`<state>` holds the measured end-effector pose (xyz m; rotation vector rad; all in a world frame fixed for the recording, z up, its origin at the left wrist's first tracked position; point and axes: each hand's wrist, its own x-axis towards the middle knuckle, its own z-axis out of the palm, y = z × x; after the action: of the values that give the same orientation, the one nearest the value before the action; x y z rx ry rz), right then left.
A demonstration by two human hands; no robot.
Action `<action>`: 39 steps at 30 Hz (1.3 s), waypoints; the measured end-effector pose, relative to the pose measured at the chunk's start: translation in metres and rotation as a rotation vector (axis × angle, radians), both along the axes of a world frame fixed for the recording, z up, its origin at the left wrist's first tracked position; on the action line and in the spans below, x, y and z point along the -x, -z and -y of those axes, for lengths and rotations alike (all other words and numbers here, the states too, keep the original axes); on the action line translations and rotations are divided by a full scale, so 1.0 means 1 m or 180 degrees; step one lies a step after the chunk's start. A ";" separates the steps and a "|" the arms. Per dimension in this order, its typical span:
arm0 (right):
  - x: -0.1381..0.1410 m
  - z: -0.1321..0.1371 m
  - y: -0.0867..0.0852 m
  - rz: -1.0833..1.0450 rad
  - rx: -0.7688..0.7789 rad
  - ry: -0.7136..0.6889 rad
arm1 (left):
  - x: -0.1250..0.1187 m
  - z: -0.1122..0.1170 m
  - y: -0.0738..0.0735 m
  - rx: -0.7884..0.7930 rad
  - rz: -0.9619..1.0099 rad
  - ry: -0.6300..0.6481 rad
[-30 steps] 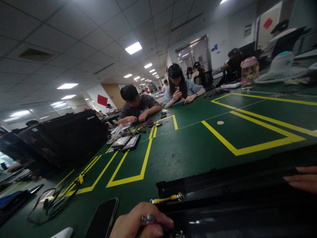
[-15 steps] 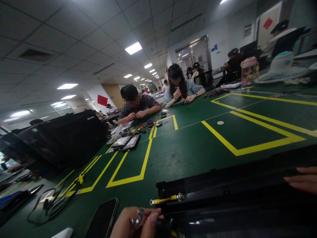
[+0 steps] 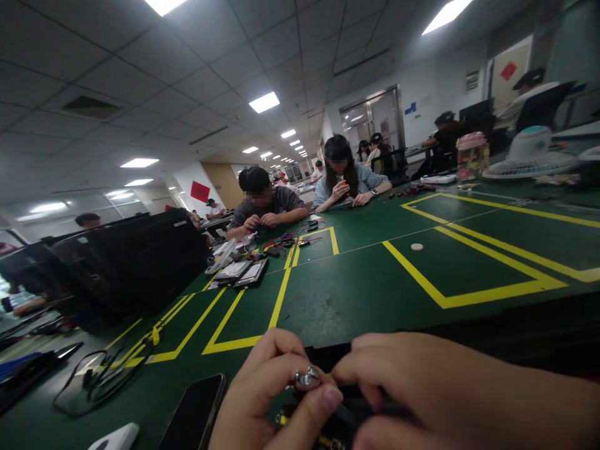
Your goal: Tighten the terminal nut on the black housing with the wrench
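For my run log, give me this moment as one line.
left hand: shiny metal piece at fingers, grip unclear | right hand: close to left, at black panel | phone: on green table

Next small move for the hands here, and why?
I'd probably hold the left hand steady and ease the right hand slightly aside. Their fingers crowd close together over the black panel, hiding most of what lies between; only a small yellow bit shows beside the left thumb. A clearer view would likely help.
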<state>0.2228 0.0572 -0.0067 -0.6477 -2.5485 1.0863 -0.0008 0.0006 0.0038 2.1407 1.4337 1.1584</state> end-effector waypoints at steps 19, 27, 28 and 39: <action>0.071 -0.076 0.004 -0.0645 0.0575 -0.0329 | 0.052 -0.009 0.056 0.0946 0.0349 -0.0948; 0.066 -0.050 0.003 -0.0372 0.0950 -0.0879 | 0.073 -0.003 0.038 0.2003 0.0029 -0.0626; 0.065 -0.049 0.003 -0.0399 0.0911 -0.0871 | 0.076 -0.003 0.038 0.2155 0.0047 -0.0605; 0.067 -0.061 0.026 -0.0903 0.0770 -0.0280 | 0.093 -0.027 0.059 0.2767 0.0583 -0.0144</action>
<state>0.1562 0.1180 -0.0328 -0.4049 -2.2420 1.4209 -0.0942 0.0279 -0.0551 1.3645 1.5166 0.5448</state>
